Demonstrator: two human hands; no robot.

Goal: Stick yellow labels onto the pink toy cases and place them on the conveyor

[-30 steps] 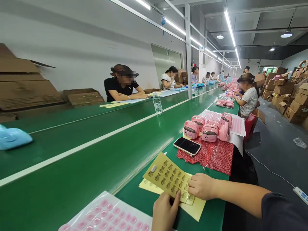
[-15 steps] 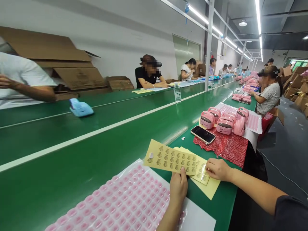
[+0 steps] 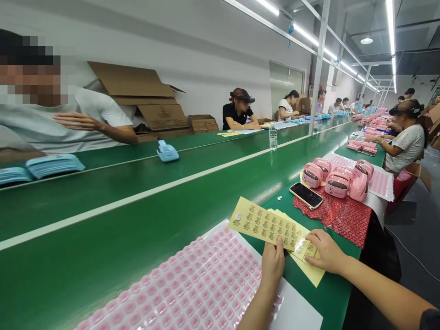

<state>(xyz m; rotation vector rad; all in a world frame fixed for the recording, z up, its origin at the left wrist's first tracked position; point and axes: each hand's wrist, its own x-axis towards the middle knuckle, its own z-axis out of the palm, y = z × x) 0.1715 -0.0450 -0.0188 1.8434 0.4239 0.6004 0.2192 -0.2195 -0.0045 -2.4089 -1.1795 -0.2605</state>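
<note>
Pinched a yellow rectangular paper sheet with small black printed labels (image 3: 259, 221) between left hand (image 3: 274, 261) thumb and fingers, right of the frame's lower centre. Laid the right hand (image 3: 326, 252) on a glossy yellow label strip (image 3: 301, 246) just beside it; could not tell whether pinching. Seemingly was sorting or separating labels; probably called for a steady left hold and fine right-fingertip control.
</note>
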